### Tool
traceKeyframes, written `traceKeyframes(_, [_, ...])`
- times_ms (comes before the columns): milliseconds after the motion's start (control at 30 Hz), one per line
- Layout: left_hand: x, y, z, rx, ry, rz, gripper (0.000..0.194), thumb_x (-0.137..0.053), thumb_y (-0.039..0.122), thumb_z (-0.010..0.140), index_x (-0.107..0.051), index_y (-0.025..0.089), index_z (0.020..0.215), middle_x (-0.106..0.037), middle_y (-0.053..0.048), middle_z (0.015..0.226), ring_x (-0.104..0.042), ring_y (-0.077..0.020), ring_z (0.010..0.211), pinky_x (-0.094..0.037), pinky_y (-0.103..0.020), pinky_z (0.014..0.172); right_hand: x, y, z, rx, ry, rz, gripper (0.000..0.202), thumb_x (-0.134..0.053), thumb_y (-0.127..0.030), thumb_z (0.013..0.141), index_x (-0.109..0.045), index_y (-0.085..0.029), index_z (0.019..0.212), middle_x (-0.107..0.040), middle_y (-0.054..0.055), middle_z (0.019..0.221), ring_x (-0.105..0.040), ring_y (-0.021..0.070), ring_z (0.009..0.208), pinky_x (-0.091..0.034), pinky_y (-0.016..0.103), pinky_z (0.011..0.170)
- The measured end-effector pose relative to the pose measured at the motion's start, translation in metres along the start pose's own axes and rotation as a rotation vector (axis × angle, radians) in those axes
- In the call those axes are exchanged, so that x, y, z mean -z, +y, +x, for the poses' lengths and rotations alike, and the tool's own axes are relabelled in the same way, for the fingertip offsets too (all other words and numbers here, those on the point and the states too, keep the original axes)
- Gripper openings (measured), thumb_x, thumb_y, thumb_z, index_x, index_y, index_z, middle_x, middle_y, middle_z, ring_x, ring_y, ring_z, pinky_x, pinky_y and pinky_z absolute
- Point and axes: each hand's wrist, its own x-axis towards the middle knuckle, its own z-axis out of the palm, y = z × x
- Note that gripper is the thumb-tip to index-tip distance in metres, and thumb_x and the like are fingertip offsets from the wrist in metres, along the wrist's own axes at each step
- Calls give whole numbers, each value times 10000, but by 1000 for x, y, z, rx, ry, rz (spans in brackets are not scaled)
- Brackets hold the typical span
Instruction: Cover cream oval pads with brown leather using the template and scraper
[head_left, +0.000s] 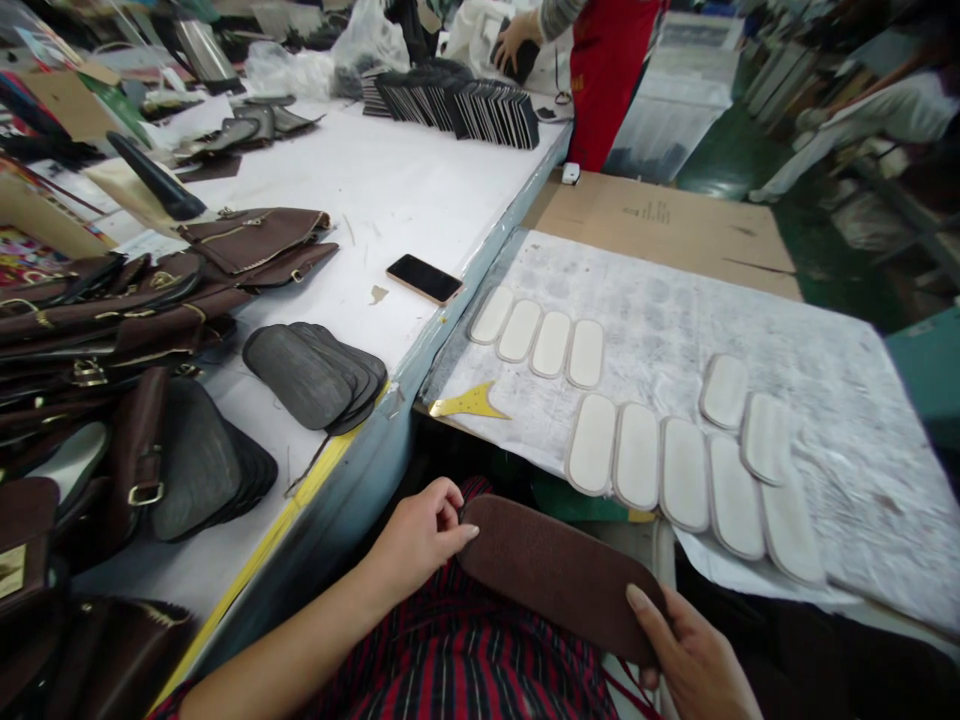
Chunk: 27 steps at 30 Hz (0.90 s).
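Observation:
A long brown oval panel [555, 575] with rounded ends lies tilted over the lap, its broad face up. My left hand [431, 530] is at its upper left end, thumb and curled fingers pinching the edge. At the lower right end my right hand [686, 640] grips the panel, thumb on top and fingers beneath. Several pale oval pieces [637, 455] with dark rims lie on the board just beyond the panel. Left of the hands, a stack of dark oval pieces [300, 375] sits near the white table's edge.
The white table [382, 190] holds a phone [424, 279], brown leather bags [255, 240] and black stacked pieces [495, 110]. A yellow piece [472, 401] lies on the board [847, 370]. Across the table, a person in a red apron [611, 80] has a hand [517, 40] on something dark.

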Motion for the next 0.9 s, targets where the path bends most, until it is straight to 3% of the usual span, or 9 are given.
traceKeyframes(233, [7, -2, 0, 6, -101, -71, 164, -555, 284, 721, -463, 200, 828, -545, 74, 581, -515, -93, 468, -376, -204, 483, 4, 6, 2, 44, -30, -59, 468, -496, -559, 737, -551, -190, 1020, -593, -20, 653, -459, 108, 409, -403, 220, 412])
traceKeyframes(633, [4, -3, -3, -60, -25, 31, 168, -572, 255, 704, -447, 212, 807, -547, 77, 578, -507, -99, 530, -356, -207, 522, 3, 11, 0, 52, -32, -53, 459, -483, -566, 750, -541, -184, 998, -568, -19, 633, -461, 117, 440, -409, 219, 416])
traceKeyframes(900, [4, -5, -2, -53, -14, 17, 176, -563, 245, 700, -441, 216, 823, -549, 79, 581, -514, -102, 532, -361, -210, 519, 1, -2, -3, 34, -12, -54, 518, -499, -600, 699, -551, -166, 977, -575, -22, 614, -437, 105, 417, -400, 214, 407])
